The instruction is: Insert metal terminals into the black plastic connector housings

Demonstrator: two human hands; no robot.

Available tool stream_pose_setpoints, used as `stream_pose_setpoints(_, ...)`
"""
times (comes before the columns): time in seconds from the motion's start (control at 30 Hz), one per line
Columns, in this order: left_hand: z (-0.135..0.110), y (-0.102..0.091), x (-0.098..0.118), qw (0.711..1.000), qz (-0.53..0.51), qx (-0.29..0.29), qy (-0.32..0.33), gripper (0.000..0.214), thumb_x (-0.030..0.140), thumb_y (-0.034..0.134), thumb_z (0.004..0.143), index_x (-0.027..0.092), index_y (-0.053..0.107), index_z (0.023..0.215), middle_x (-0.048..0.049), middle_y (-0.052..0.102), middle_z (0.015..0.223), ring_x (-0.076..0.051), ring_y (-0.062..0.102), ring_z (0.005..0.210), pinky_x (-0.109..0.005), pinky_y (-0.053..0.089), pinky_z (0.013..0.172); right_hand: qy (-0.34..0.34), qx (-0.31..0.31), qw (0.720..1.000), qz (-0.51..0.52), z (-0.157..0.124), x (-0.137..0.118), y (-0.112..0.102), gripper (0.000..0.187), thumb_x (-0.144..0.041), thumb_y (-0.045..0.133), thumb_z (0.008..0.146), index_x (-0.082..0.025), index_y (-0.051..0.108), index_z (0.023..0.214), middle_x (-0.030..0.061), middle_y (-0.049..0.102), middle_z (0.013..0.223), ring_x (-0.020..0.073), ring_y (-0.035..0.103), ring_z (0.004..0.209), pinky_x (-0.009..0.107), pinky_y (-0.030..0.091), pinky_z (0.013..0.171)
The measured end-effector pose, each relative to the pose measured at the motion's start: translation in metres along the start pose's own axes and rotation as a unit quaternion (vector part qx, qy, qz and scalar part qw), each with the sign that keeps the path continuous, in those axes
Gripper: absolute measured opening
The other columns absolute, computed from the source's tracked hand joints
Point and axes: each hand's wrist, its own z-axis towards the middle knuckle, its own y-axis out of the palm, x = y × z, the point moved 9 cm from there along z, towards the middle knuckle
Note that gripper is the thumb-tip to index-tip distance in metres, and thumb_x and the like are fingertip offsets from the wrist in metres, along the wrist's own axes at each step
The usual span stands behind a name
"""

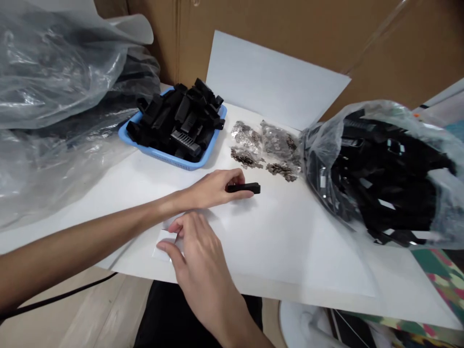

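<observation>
My left hand point(213, 188) reaches across the white table point(290, 241) and grips a small black plastic piece point(246, 188) between thumb and fingers, the piece jutting out to the right. My right hand point(195, 256) rests nearer the table's front edge, its fingertips on a small white slip of paper point(164, 244). A blue basket point(163, 153) heaped with similar black plastic parts point(181, 118) stands behind my left hand.
Small clear bags of metal bits point(266, 150) lie right of the basket. A clear bag full of black parts point(384, 174) sits at the right. Crumpled plastic sheeting point(54, 96) fills the left. Cardboard point(290, 29) and a white sheet point(271, 77) stand behind.
</observation>
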Motion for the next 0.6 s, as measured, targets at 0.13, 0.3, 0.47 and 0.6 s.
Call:
stream_pose_setpoints(0.13,-0.003,-0.003,0.006,0.999,0.045,0.002,0.015,0.044,0.064,0.064,0.097,0.021,0.063,0.099,-0.0031,0.070,0.090,-0.018,0.059,0.073,-0.032,0.040,0.067,-0.049,0.067,0.997,-0.002,-0.014,-0.007,-0.001,0.019,-0.006,0.059,0.103,-0.019,0.063,0.115,0.0061,0.069,0.101,0.0218,0.068,0.092,0.037,0.062,0.078)
stream_pose_setpoints(0.3,-0.006,-0.003,0.010,0.997,0.079,0.006,0.020,0.040,0.062,0.065,0.098,0.021,0.063,0.099,-0.0037,0.071,0.092,-0.019,0.060,0.075,-0.032,0.041,0.067,-0.159,0.179,0.970,-0.038,-0.035,-0.021,-0.007,0.041,0.003,0.059,0.096,-0.021,0.069,0.128,0.0112,0.072,0.103,0.0247,0.068,0.088,0.039,0.062,0.069)
stream_pose_setpoints(0.47,-0.006,-0.002,0.011,0.996,0.088,0.008,0.026,0.043,0.064,0.062,0.099,0.021,0.064,0.101,-0.0052,0.073,0.096,-0.020,0.062,0.077,-0.032,0.041,0.068,-0.142,0.231,0.962,0.030,-0.038,-0.020,-0.025,0.043,-0.002,0.068,0.095,-0.031,0.070,0.126,0.0075,0.074,0.112,0.0246,0.073,0.098,0.043,0.067,0.084)
stream_pose_setpoints(0.6,-0.008,-0.005,0.011,0.999,0.029,0.011,0.015,0.043,0.064,0.063,0.099,0.021,0.063,0.105,-0.0044,0.072,0.097,-0.020,0.064,0.079,-0.032,0.045,0.072,-0.069,0.248,0.965,0.056,-0.027,0.006,-0.069,0.026,-0.012,0.072,0.098,-0.030,0.069,0.117,0.0023,0.078,0.102,0.0217,0.074,0.094,0.040,0.065,0.085)
